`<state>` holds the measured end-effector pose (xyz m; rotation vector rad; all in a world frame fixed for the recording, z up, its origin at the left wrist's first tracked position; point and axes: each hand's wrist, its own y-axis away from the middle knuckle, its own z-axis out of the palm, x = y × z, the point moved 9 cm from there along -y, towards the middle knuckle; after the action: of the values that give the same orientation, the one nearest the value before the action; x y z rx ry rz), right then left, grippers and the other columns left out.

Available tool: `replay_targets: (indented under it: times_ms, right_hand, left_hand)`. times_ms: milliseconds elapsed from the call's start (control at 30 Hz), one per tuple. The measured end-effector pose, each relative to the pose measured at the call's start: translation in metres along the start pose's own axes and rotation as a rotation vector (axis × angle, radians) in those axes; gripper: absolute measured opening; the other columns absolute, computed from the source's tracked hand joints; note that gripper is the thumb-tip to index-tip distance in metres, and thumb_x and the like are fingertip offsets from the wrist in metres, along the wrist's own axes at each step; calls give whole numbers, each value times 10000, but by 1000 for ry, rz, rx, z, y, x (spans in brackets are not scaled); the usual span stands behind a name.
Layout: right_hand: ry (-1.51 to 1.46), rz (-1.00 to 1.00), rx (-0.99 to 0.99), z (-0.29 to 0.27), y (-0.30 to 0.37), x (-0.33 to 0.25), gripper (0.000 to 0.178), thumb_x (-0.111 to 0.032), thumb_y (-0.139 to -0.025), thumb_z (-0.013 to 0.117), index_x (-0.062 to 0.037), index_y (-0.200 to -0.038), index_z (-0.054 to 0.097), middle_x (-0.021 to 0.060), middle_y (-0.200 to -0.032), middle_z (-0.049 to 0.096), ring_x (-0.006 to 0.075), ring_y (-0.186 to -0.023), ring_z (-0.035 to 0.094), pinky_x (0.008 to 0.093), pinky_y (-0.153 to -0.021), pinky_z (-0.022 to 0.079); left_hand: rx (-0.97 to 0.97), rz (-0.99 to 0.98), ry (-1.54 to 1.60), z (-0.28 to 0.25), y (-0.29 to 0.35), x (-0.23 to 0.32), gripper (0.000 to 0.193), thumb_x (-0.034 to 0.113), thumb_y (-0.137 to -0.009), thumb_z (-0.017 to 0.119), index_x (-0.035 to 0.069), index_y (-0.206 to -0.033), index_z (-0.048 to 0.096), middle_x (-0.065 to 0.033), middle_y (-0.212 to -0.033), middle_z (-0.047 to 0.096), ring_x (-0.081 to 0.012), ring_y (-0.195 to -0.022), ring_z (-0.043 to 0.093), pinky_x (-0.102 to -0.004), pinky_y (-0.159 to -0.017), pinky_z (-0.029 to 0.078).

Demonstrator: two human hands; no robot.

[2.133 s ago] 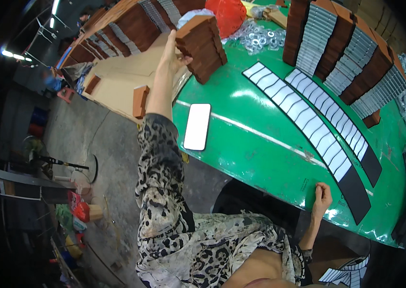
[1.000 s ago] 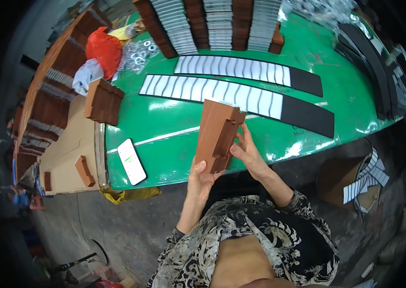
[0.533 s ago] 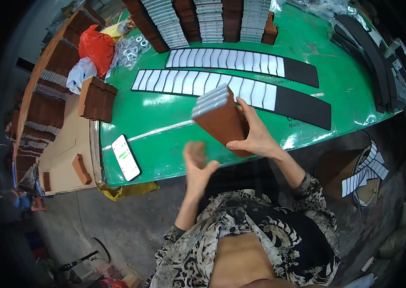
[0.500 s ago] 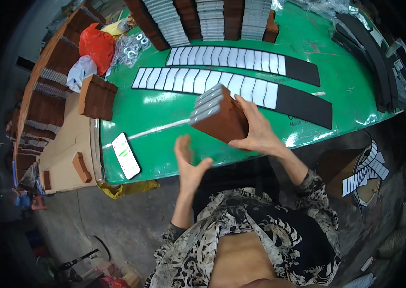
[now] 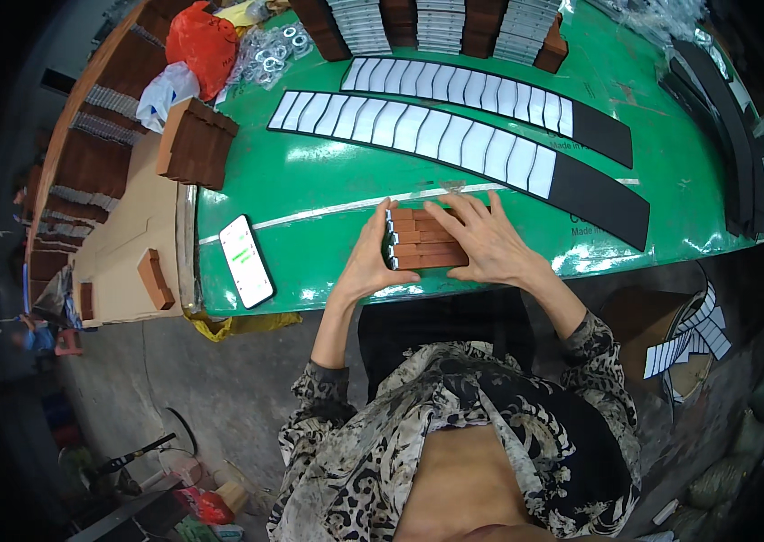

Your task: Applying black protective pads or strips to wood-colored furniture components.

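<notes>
A small stack of reddish-brown blocks point(image 5: 420, 246) with grey faces at its left end sits at the near edge of the green table point(image 5: 309, 203). My left hand point(image 5: 365, 264) holds the stack's left end, thumb at the near side and fingers at the far side. Over its right part curls my right hand point(image 5: 495, 242), fingers on top and thumb low, hiding that end. Beyond the hands lie two black strips, a nearer strip point(image 5: 424, 133) and a farther strip point(image 5: 469, 88), both covered with white wavy-edged pieces except at their bare right ends.
Left of my hands lies a phone point(image 5: 245, 262) with a lit screen. A block group point(image 5: 195, 144) stands near the cardboard point(image 5: 120, 262); a loose block point(image 5: 155, 279) lies on it. Tall block stacks point(image 5: 431, 25), a red bag point(image 5: 201, 47) and metal rings point(image 5: 271, 56) are farther back.
The block stack has been turned from its tilted, raised position and brought down toward the table's near edge. My left hand, empty before, now grips its left end. The view has shifted slightly.
</notes>
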<state>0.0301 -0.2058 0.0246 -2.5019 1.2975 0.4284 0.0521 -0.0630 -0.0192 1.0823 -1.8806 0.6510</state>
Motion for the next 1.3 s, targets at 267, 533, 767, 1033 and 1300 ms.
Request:
replay_targets:
  times_ms: [267, 533, 767, 1033, 1300]
  right_hand:
    - [17, 45, -15, 3, 2, 6, 1024, -409, -625, 782, -119, -1448, 246, 164, -1418, 314, 354, -1328, 298, 667, -1038, 184]
    - [-931, 314, 500, 8, 55, 76, 710, -510, -950, 385, -32, -1449, 226, 169, -1494, 248, 315, -1396, 204, 392, -1119, 180]
    - [-897, 279, 437, 8, 46, 66, 724, -524, -943, 396, -17, -1438, 246, 193, -1479, 251, 316, -1388, 209, 399, -1111, 189]
    - [-810, 226, 427, 11, 29, 52, 699, -538, -948, 367, -15, -1406, 294, 216, -1441, 288, 359, -1341, 274, 428, -1099, 227]
    - [-278, 549, 643, -83, 104, 162, 97, -89, -829, 628, -26, -890, 669, 120, -796, 632, 229, -687, 625, 316, -616, 483]
  left_hand:
    - [-45, 10, -151, 17, 2, -2, 1311, 226, -524, 889, 41, -1452, -19, -221, -1456, 211, -384, -1337, 246, -460, -1102, 252]
    - [-21, 35, -27, 26, 4, -9, 1343, 153, -562, 876, 51, -1452, -124, -234, -1481, 181, -346, -1356, 273, -413, -1099, 277]
    - [50, 8, -23, 18, 3, -7, 1264, 121, -514, 889, 10, -1451, 48, -228, -1396, 332, -353, -1292, 356, -406, -1073, 312]
    - [82, -79, -18, 3, 17, -38, 1288, 142, -493, 901, -20, -1446, 50, -231, -1428, 282, -362, -1315, 321, -404, -1090, 285]
    - [47, -131, 255, 5, 18, -21, 1396, 171, -461, 914, 66, -1471, -43, -169, -1485, 206, -316, -1332, 313, -420, -1104, 284]
